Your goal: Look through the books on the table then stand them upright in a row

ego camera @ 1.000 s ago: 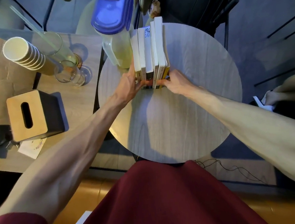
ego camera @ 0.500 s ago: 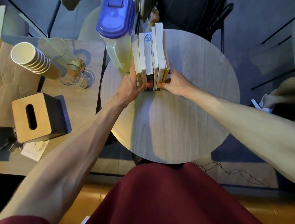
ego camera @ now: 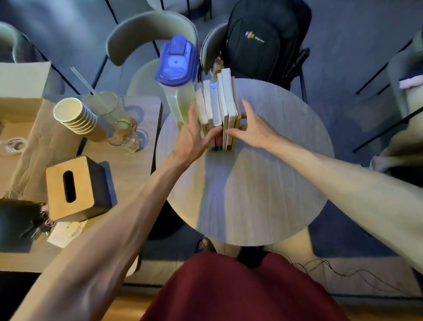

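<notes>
Several books (ego camera: 218,106) stand upright in a tight row near the far left part of the round grey table (ego camera: 258,181), pale page edges up and spines toward me. My left hand (ego camera: 194,133) presses flat against the row's left side, thumb on the spines. My right hand (ego camera: 252,127) cups the row's right side, fingers spread and thumb touching the spines. Both hands squeeze the row between them.
A clear pitcher with a blue lid (ego camera: 179,78) stands just left of the books. On the wooden side table (ego camera: 134,167) at left are stacked paper cups (ego camera: 75,116), glasses (ego camera: 123,134) and a tissue box (ego camera: 76,188). A black backpack (ego camera: 265,32) sits on a chair behind.
My view has pulled back and tilted up, showing more chairs and floor. Both hands have opened wider around the row, fingers reaching further along its sides. The books stay in place.
</notes>
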